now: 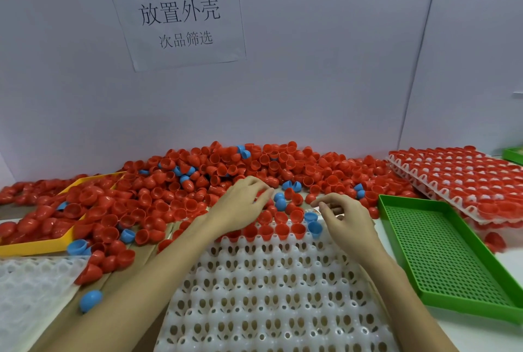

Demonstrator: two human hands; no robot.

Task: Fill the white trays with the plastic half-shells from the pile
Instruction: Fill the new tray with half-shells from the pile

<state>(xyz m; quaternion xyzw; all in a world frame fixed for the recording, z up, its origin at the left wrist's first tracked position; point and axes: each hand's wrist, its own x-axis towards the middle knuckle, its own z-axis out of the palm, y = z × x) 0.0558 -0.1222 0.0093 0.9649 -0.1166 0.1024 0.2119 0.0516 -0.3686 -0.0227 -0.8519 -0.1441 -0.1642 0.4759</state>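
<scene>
Bright, even light, soft shadows; wide-angle bending at edges, corners perhaps slightly blurred.

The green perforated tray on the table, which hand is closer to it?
Right. The right hand hovers over the far edge of the white tray, just left of the green tray. The left hand reaches into the pile, farther left.

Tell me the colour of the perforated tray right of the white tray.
Bright green: the perforated tray, seen in the head view.
</scene>
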